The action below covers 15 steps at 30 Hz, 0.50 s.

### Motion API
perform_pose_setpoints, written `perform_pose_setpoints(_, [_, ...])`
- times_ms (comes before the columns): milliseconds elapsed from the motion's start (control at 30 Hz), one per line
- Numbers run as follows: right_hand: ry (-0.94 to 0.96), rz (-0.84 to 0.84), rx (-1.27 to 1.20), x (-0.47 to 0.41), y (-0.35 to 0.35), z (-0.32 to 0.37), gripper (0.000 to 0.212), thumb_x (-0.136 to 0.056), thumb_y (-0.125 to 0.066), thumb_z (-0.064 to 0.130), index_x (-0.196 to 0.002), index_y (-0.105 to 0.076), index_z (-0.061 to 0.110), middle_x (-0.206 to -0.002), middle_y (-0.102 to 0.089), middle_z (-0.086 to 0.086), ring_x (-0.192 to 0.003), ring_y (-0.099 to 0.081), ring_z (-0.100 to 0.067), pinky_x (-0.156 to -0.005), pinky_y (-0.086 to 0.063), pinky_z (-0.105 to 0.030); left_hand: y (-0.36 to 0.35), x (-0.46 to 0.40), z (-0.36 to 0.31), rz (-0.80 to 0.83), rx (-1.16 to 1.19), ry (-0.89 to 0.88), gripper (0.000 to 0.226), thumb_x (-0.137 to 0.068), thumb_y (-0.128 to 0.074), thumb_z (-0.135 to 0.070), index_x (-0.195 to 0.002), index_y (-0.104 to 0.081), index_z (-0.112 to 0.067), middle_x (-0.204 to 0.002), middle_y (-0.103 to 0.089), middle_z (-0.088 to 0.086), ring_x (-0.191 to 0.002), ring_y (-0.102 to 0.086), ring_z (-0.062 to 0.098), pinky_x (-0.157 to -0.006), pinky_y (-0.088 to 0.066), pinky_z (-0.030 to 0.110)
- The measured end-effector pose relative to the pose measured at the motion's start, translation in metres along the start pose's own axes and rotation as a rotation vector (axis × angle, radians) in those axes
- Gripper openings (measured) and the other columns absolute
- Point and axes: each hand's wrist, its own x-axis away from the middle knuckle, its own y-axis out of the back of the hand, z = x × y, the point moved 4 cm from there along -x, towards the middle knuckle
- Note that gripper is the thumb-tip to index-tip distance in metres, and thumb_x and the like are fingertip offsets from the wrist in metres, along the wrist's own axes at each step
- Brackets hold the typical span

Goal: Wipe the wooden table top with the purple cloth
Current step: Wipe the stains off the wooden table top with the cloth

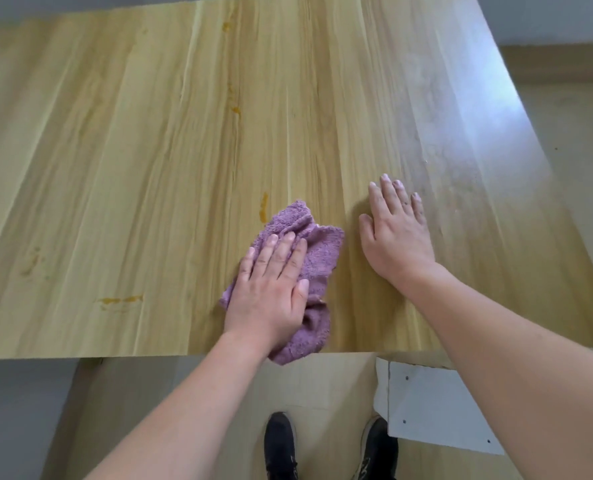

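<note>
Near the front edge of the wooden table [149, 150], the left hand [270, 292] lies flat on the purple cloth [317, 258], palm down, with its fingers [281, 251] straight and close together and the thumb resting along the cloth's right part. It presses the cloth rather than gripping it; nothing is curled round the fabric. The cloth is bunched and wrinkled under the palm. One lobe of it sticks out beyond the fingertips, another spreads to the right of the thumb, and its lower end hangs a little over the table's front edge beside the wrist.

Just beyond the cloth's far lobe, ahead of the left fingertips and slightly to their left, sits a short orange-brown smear [263, 206]. A longer smear [120, 300] of the same colour lies well to the left of the left hand, near the front edge, and fainter marks [234, 110] run up the middle of the table, far ahead of both hands.

Off to the right of the cloth, apart from it, the right hand [397, 237] rests flat on the bare wood, fingers [390, 194] straight and slightly spread, holding nothing. Beyond and to the right of these fingers the table surface shows a pale glare.

Below the table edge, between the two forearms, two black shoes [281, 445] stand on the wood-patterned floor [322, 386]. A white panel [430, 407] with small screws lies on the floor under the right forearm.
</note>
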Motion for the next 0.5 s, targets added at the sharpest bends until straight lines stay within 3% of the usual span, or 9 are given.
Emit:
perform_pose_setpoints(133, [0.086, 0.016, -0.022, -0.018, -0.014, 0.039, 0.058, -0.1, -0.026, 0.032, -0.155, -0.013, 0.016, -0.163, -0.002, -0.002, -0.15, 0.005, -0.016, -0.121, 0.006, -0.039, 0.006, 0.004, 0.051, -0.019, 0.031, 0.163, 0.068, -0.094, -0.007, -0.047, -0.159, -0.005, -0.026, -0.167, 0.0, -0.005, -0.153, 0.003, 0.015, -0.123, 0.005, 0.042])
perform_pose_setpoints(267, [0.108, 0.005, -0.031, -0.045, -0.023, 0.059, 0.058, -0.1, -0.027, 0.029, -0.155, -0.016, 0.015, -0.163, -0.004, -0.002, -0.15, 0.002, -0.017, -0.121, 0.005, -0.038, 0.004, 0.0, 0.034, -0.083, 0.048, 0.32, 0.069, -0.094, -0.011, -0.047, -0.158, -0.009, -0.021, -0.166, -0.004, 0.003, -0.153, 0.0, 0.025, -0.121, 0.0, 0.055])
perform_pose_setpoints(400, [0.03, -0.038, 0.008, -0.076, -0.02, 0.063, 0.059, -0.099, -0.024, 0.031, -0.155, -0.01, 0.017, -0.163, 0.0, 0.0, -0.15, 0.003, -0.018, -0.121, 0.005, -0.04, -0.001, -0.007, 0.0, -0.066, 0.035, 0.138, 0.069, -0.095, -0.021, -0.051, -0.158, -0.015, -0.022, -0.166, -0.009, 0.006, -0.153, -0.003, 0.029, -0.119, -0.001, 0.06])
perform_pose_setpoints(500, [-0.029, 0.013, 0.055, -0.091, -0.026, 0.064, 0.061, -0.099, -0.019, 0.035, -0.156, -0.004, 0.019, -0.163, 0.005, 0.002, -0.149, 0.007, -0.018, -0.121, 0.006, -0.042, 0.005, -0.011, 0.027, -0.065, 0.06, 0.028, 0.069, -0.094, -0.026, -0.052, -0.157, -0.021, -0.024, -0.166, -0.01, 0.002, -0.153, -0.006, 0.024, -0.121, -0.009, 0.056])
